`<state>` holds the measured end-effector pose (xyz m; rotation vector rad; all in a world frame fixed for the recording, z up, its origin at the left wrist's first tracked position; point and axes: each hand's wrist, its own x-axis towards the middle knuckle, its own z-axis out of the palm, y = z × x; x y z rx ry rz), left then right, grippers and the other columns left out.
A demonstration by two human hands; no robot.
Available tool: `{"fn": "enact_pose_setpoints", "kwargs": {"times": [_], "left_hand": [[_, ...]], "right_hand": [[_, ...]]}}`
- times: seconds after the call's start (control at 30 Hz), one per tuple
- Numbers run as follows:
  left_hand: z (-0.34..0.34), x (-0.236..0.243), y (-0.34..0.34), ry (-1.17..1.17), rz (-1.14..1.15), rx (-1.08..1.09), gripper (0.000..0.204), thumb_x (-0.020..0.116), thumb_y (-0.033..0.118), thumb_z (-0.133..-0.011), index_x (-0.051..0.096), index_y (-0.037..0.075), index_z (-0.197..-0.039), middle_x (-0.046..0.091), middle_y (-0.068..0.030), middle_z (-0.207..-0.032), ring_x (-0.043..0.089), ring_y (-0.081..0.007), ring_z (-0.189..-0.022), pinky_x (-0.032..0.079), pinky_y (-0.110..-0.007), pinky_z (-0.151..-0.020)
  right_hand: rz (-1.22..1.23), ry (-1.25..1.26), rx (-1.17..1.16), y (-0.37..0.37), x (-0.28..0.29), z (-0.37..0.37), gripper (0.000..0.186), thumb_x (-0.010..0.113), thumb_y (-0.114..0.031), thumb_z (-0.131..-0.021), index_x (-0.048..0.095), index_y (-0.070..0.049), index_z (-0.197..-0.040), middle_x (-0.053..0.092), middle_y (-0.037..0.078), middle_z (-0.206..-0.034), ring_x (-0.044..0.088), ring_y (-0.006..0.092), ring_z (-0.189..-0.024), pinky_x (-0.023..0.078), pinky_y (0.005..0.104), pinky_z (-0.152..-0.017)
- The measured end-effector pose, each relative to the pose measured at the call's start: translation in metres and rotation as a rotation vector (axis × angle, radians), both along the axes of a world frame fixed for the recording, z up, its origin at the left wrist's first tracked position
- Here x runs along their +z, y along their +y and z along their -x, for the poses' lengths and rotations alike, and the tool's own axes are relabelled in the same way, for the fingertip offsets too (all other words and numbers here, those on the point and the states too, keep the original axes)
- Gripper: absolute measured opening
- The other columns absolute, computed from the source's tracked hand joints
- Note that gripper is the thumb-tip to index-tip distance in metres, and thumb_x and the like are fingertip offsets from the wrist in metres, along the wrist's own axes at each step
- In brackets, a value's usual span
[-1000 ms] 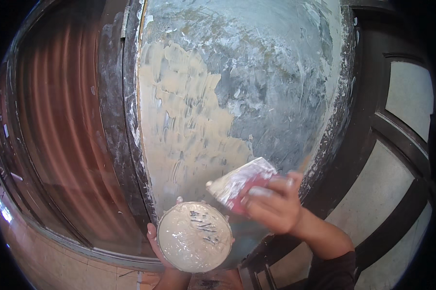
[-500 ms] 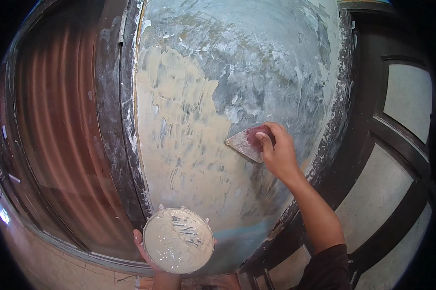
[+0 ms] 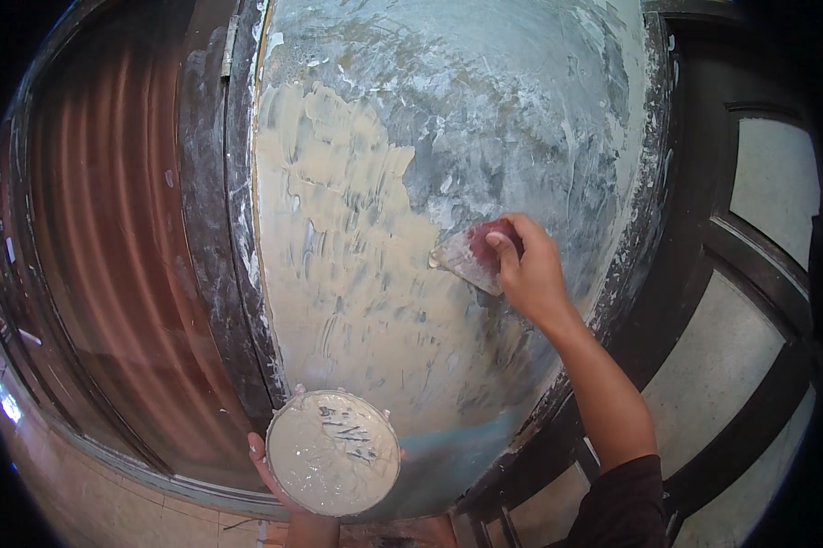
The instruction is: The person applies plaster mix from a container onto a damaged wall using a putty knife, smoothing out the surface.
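Observation:
My right hand [image 3: 532,265] is closed around the reddish grip of a putty knife [image 3: 469,260], whose smeared flat blade lies against the wall. The blade is at the right edge of a cream filler coat [image 3: 356,247], which covers the lower left of the grey, patchy wall [image 3: 521,137]. Low in front of me, my left hand [image 3: 270,470] supports a round tub of cream filler [image 3: 334,452] from beneath. Its thumb and a fingertip show at the sides, and the rest of that hand is hidden. Scrape marks streak the filler's surface in the tub.
On the left stands a dark wooden frame [image 3: 212,183] with a hinge, beside a glazed panel with reddish curtain folds [image 3: 110,201]. A dark panelled door [image 3: 694,237] with pale insets is on the right. Tiled floor [image 3: 128,498] shows at lower left.
My right hand and the putty knife have slid slightly up along the wall. The tub in my left hand has shifted a little to the left.

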<state>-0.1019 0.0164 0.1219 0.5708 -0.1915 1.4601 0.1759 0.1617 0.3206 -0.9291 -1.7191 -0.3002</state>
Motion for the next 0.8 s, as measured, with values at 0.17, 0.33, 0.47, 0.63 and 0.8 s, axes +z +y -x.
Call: {"fn": "enact_pose_setpoints", "kwargs": {"times": [0.17,0.33,0.47,0.63,0.8], "left_hand": [[0.001,-0.001,0.001,0.013,-0.026,-0.003,0.094,0.040,0.087,-0.086,0.034,0.032,-0.162,0.033,-0.0168,-0.165,0.028,-0.0623,-0.145,0.022,-0.095,-0.100],[0.004,-0.002,-0.002,-0.078,0.032,0.018,0.095,0.041,0.087,-0.086,0.034,0.031,-0.162,0.034,-0.0173,-0.164,0.028,-0.0629,-0.144,0.023,-0.094,-0.099],[0.010,0.005,-0.001,0.111,-0.065,0.054,0.088,0.044,0.086,-0.088,0.047,0.031,-0.156,0.043,-0.0137,-0.160,0.025,-0.0639,-0.145,0.022,-0.094,-0.100],[0.009,0.003,-0.002,0.107,-0.112,0.053,0.087,0.046,0.085,-0.088,0.047,0.030,-0.156,0.042,-0.0140,-0.161,0.024,-0.0652,-0.144,0.022,-0.093,-0.100],[0.007,-0.005,0.001,-0.009,0.014,0.028,0.097,0.042,0.090,-0.082,0.045,0.028,-0.157,0.038,-0.0174,-0.162,0.032,-0.0588,-0.144,0.024,-0.090,-0.104]], "right_hand": [[0.045,0.150,0.107,0.003,0.009,-0.002,0.020,0.068,-0.015,-0.097,0.067,-0.001,-0.111,0.069,0.018,-0.097,0.064,0.0371,-0.094,0.046,0.0450,-0.086],[-0.045,-0.081,0.015,-0.002,-0.006,0.004,0.020,0.069,-0.012,-0.096,0.067,0.001,-0.110,0.069,0.019,-0.094,0.066,0.0389,-0.088,0.051,0.0438,-0.081],[-0.062,0.008,0.018,0.009,0.008,0.001,0.020,0.070,-0.013,-0.096,0.067,0.001,-0.110,0.070,0.019,-0.095,0.066,0.0383,-0.088,0.051,0.0432,-0.080],[0.088,0.107,0.142,0.004,0.005,-0.003,0.022,0.069,-0.015,-0.096,0.067,-0.002,-0.113,0.069,0.018,-0.100,0.065,0.0356,-0.095,0.045,0.0448,-0.090],[0.107,-0.047,0.051,0.001,-0.003,0.000,0.021,0.069,-0.015,-0.097,0.067,-0.004,-0.114,0.069,0.016,-0.102,0.063,0.0343,-0.101,0.041,0.0463,-0.097]]}}
